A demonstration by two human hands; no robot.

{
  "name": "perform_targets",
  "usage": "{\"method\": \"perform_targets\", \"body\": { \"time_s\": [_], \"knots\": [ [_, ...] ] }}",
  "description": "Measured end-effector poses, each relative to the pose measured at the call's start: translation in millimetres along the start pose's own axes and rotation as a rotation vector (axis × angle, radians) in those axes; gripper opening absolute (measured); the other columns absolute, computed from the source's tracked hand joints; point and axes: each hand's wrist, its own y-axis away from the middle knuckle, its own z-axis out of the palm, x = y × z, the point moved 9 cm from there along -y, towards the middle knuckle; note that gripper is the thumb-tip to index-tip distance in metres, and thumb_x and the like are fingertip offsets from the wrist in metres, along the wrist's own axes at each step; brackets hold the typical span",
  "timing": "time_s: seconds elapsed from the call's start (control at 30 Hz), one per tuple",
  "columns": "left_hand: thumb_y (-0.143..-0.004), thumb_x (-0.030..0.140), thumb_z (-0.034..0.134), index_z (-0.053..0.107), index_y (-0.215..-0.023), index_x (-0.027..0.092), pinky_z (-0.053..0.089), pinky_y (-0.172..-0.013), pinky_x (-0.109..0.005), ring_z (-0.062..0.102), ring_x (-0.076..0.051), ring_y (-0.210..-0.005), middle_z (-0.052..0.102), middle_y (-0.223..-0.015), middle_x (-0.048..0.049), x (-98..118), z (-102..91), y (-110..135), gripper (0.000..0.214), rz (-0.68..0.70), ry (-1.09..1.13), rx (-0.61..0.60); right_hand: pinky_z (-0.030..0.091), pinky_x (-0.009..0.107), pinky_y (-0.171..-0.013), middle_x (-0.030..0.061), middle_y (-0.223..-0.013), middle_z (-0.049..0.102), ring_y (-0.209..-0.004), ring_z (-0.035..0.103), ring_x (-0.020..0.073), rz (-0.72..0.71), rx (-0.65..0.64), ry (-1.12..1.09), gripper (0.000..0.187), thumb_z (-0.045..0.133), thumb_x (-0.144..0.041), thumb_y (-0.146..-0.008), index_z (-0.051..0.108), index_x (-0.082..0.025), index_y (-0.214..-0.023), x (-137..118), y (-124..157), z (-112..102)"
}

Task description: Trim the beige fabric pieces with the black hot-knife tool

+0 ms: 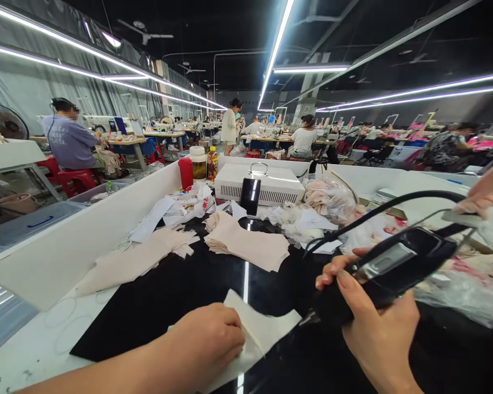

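My left hand (207,339) lies closed on a pale beige fabric piece (267,328) at the near edge of the black work surface (181,284), pinning it down. My right hand (373,323) grips a black hand-held tool (394,265) with a metal plate on its side; a black cable (378,210) runs from the tool over the table. The tool's tip points down toward the fabric piece's right edge. A stack of cut beige pieces (246,243) lies further back in the middle.
A white metal box with a handle (261,183) stands at the back, a dark phone (250,196) leaning on it. A red cup (185,173) and jars are beside it. Beige strips (135,260) lie left, bagged fabric (464,290) right. Seated workers fill the hall.
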Motion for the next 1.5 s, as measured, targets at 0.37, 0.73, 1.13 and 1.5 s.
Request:
{"method": "perform_targets", "body": {
  "time_s": [0.37,0.73,1.13,1.5],
  "knots": [
    [-0.097,0.027,0.087,0.065,-0.133,0.019,0.041,-0.130,-0.043,0.053,-0.029,-0.154,0.068,-0.149,-0.0121,4,-10.7,-73,0.043,0.207,0.245,-0.204,0.062,0.034,-0.061,-0.0028,-0.086,0.071,-0.062,0.069,0.0184,-0.001,-0.069,-0.028,0.042,0.092,-0.042,-0.086,0.062,-0.029,-0.113,5,11,22],
    [-0.087,0.043,0.095,0.065,-0.123,0.024,0.022,-0.133,-0.073,0.054,-0.036,-0.152,0.066,-0.145,-0.0113,-12,19.1,-86,0.051,0.266,0.311,-0.361,0.063,0.034,-0.065,-0.0021,-0.087,0.073,-0.068,0.072,0.0204,0.004,-0.038,0.005,0.041,0.087,-0.040,-0.085,0.060,-0.029,-0.115,8,19,35],
    [-0.083,0.043,0.097,0.066,-0.123,0.025,0.018,-0.133,-0.073,0.050,-0.035,-0.156,0.066,-0.147,-0.0095,-11,19.0,-85,0.053,0.275,0.342,-0.374,0.063,0.034,-0.066,-0.0030,-0.087,0.072,-0.065,0.070,0.0188,0.012,-0.043,0.021,0.039,0.086,-0.042,-0.085,0.061,-0.030,-0.114,5,23,36],
    [-0.084,0.044,0.096,0.065,-0.127,0.024,0.011,-0.132,-0.076,0.042,-0.036,-0.161,0.065,-0.147,-0.0108,-12,21.0,-85,0.056,0.305,0.360,-0.387,0.063,0.039,-0.066,-0.0008,-0.087,0.072,-0.070,0.070,0.0216,0.060,-0.062,-0.036,0.040,0.088,-0.038,-0.084,0.062,-0.030,-0.113,7,32,38]
  ]
}}
